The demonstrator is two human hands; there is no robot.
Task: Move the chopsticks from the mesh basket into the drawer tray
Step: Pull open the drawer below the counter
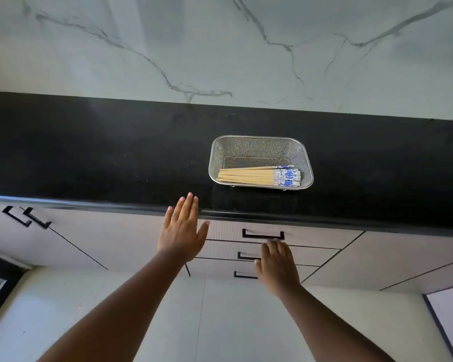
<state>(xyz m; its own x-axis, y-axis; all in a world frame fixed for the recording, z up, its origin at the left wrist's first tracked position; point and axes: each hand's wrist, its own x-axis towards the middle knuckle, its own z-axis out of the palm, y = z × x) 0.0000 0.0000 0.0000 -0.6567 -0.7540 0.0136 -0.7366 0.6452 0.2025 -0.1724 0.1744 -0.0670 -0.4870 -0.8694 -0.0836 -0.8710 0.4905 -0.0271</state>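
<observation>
A steel mesh basket (260, 146) sits on the black countertop (102, 158). Several wooden chopsticks (249, 175) with blue-and-white ends lie side by side along its near wall. Below the counter edge a stack of three drawers is closed; the top drawer (319, 237) has a black bar handle (262, 234). My left hand (181, 229) is flat with fingers spread, in front of the counter edge, left of the basket. My right hand (277, 265) is lower, fingers apart, with its fingertips just under the top drawer's handle. No drawer tray is in sight.
A marble-patterned wall (220, 48) rises behind the counter. Cabinet doors with black handles (26, 216) stand to the left, more cabinet fronts to the right. Pale floor tiles (220, 322) lie below.
</observation>
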